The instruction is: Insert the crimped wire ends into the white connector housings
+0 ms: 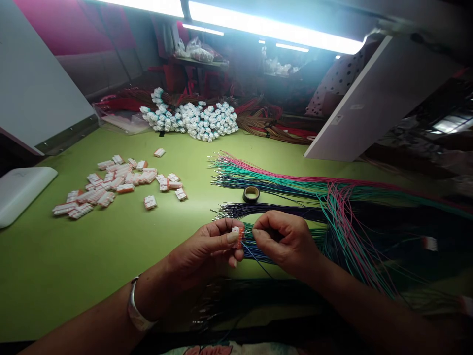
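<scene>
We see our left hand holding a small white and orange plug in its fingers. Our right hand pinches up close beside it. Long wires in pink, green and blue lie on the green table, with a roll of tape by them. More plugs lie in a heap on the left, and a big white pile sits at the back.

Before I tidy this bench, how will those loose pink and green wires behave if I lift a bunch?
Probably floppy: the thin pink and green wires curve and cross over the green table rather than lying straight. They will likely feel light for their length. Because they lie loose and crossed, they may well tangle or slip apart unless gathered first.
</scene>
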The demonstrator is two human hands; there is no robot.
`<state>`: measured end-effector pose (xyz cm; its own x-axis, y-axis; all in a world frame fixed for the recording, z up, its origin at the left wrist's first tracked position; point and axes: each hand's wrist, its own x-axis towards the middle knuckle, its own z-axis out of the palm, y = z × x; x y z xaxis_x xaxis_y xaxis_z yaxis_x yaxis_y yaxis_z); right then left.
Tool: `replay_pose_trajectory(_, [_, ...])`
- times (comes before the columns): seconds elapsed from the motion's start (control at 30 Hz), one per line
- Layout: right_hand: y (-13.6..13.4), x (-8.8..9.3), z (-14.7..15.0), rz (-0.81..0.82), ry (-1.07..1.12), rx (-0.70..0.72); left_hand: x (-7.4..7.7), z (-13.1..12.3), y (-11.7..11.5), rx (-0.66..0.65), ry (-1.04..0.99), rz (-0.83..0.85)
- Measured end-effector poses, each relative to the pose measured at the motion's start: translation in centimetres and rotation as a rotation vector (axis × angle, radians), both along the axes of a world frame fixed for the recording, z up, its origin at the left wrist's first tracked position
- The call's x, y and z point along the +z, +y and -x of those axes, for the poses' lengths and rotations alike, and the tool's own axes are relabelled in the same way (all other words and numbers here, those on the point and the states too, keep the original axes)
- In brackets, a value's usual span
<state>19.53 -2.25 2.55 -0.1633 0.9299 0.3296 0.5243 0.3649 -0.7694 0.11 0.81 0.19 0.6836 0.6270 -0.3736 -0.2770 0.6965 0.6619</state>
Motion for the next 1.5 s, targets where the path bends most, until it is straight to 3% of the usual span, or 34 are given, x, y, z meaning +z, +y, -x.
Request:
replay_pose_trajectory(0.5, [-0.4,-0.7,0.5,-0.096,-0.024,0.04,0.0,0.0,-0.3,0.001,-0.01,-0.001])
replay_pose_trajectory(0.8, [-0.6,-0.9,0.4,-0.007,0.014,0.055,-0.2,-0.1,-0.5,0.007,-0.012,-0.044])
replay_pose_trajectory(1.2, [-1.0,-1.6,0.7,-0.045,0.045,0.073,-0.1,-0.3,-0.8,0.003,0.045,-0.076])
replay_pose_trajectory(1.5, [-0.8,-1.0,0.7,-0.019,0.012,0.024,-0.2,-0.5,-0.6,0.079,0.045,-0.116])
